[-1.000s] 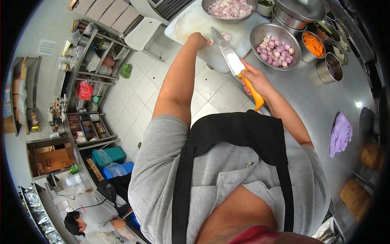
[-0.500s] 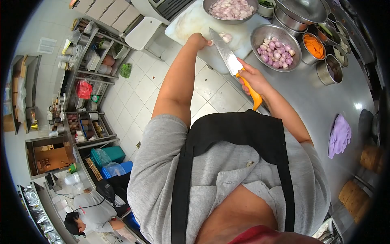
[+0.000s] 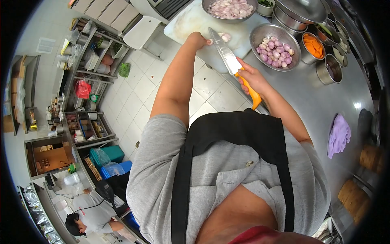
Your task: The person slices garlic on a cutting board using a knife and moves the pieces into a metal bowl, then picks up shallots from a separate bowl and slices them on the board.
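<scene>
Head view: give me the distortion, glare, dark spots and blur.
Head view: black rounded borders and the bowed steel table show strong wide-angle distortion; in the head view, a small bright glare spot shows on that table, above the purple cloth; the head view dims towards its right edge; in the head view, the knife shows no obvious motion blur.

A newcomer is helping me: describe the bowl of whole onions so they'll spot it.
On the steel table, find the white cutting board at the top of the picture. The bowl of whole onions stands by its right edge, beyond the right hand holding the knife. Its round purple onions set it apart from the bowl of pale pieces and the pot of orange slices.
</scene>
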`<state>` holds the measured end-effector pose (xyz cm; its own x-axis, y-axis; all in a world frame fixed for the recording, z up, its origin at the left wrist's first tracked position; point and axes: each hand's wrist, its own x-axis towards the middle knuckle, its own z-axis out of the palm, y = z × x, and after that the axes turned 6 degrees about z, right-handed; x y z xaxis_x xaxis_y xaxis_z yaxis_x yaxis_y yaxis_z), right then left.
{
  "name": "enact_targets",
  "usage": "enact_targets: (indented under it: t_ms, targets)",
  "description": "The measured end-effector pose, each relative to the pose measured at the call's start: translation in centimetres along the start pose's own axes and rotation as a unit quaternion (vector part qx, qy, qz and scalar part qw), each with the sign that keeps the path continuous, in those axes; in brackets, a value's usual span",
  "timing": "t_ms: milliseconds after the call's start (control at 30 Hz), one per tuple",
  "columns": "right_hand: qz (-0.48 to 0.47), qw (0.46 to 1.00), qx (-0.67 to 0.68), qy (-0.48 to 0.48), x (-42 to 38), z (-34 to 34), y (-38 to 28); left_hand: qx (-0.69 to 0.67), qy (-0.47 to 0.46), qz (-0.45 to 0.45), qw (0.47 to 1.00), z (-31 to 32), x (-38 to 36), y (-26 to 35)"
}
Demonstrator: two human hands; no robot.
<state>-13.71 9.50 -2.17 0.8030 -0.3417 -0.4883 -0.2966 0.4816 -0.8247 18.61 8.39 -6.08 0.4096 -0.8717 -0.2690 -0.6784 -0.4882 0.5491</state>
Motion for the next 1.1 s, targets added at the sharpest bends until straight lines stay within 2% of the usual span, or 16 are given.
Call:
enact_targets:
  t_ms: [133, 367, 433, 567, 633, 833, 1067, 1100]
  targets:
    - [0.005, 1.000, -0.016, 0.006, 1.1, 0.3, 0.1, 0.045, -0.016, 0.011, 0.999, 0.0, 0.3, -0.1]
    - [0.012, 0.999, -0.038, 0.018, 1.9, 1.2, -0.4, 0.046, -0.001, 0.027, 0.999, 0.3, 0.2, -0.9]
    - [0.012, 0.999, -0.043, 0.014, 1.8, 1.4, -0.4, 0.064, 0.063, 0.041, 0.995, 0.8, 0.6, -1.5]
    - [0.020, 0.998, -0.061, 0.026, 3.1, 1.4, -0.2, 0.049, 0.053, 0.021, 0.997, 1.2, 0.2, -1.3]
    - [0.023, 0.998, -0.055, 0.030, 3.6, 2.0, -0.2, 0.011, 0.090, 0.012, 0.996, 1.1, 0.0, -1.5]
    - [0.029, 0.996, -0.074, 0.027, 0.4, 1.8, 0.6, 0.033, 0.141, -0.003, 0.989, 1.4, -0.9, -0.6]
    - [-0.014, 0.997, -0.066, 0.029, -0.8, 0.7, 1.9, 0.023, 0.128, 0.034, 0.991, 1.4, 0.1, -1.6]
    - [-0.014, 0.997, -0.066, 0.029, -0.8, 0.8, 1.9, 0.038, 0.089, 0.022, 0.995, 1.2, 0.2, -1.4]
